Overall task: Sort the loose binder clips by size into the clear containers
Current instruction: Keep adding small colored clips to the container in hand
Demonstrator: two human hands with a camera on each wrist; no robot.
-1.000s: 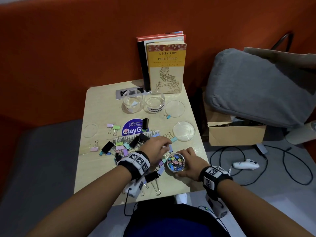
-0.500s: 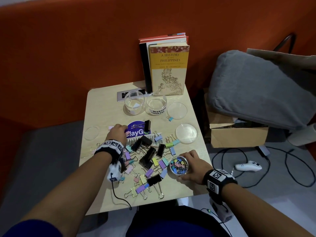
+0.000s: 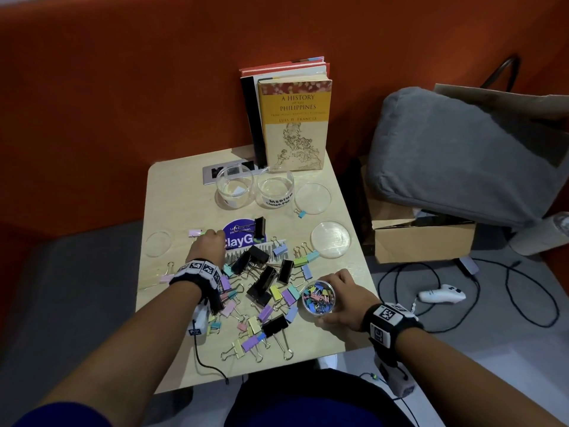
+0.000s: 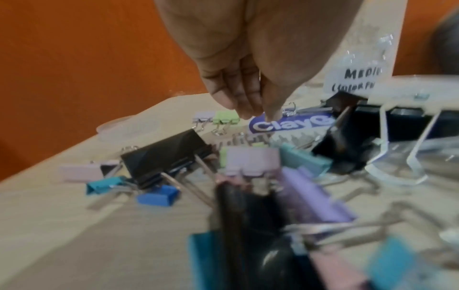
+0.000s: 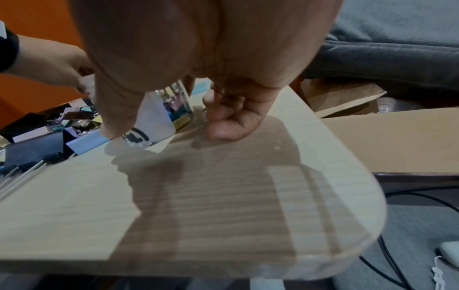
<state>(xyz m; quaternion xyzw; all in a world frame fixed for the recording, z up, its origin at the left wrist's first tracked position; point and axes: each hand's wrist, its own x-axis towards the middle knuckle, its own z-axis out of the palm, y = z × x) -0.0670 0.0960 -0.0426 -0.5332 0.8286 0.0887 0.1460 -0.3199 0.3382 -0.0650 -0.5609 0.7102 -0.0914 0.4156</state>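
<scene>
Loose binder clips (image 3: 264, 291) lie in a heap mid-table: big black ones and smaller pastel ones. My right hand (image 3: 331, 298) grips a small clear container (image 3: 315, 298) full of tiny coloured clips near the table's right front edge; in the right wrist view its thumb and fingers wrap that container (image 5: 161, 115). My left hand (image 3: 215, 234) reaches to the pile's far side, fingers pointing down beside a green clip (image 4: 224, 117) and a lilac clip (image 4: 205, 115), holding nothing. Two empty clear containers (image 3: 234, 189) stand at the back, one labelled medium (image 3: 275, 191).
Three clear lids (image 3: 330, 243) lie flat around the pile. Books (image 3: 292, 118) stand upright at the table's back edge against the orange wall. Right of the table are a cardboard box (image 3: 421, 238), a grey cushion (image 3: 462, 155), cables and a white controller (image 3: 441, 296).
My left hand has moved from beside the filled container across the pile to its far left side, near the blue sticker. My right hand still holds the container in place.
</scene>
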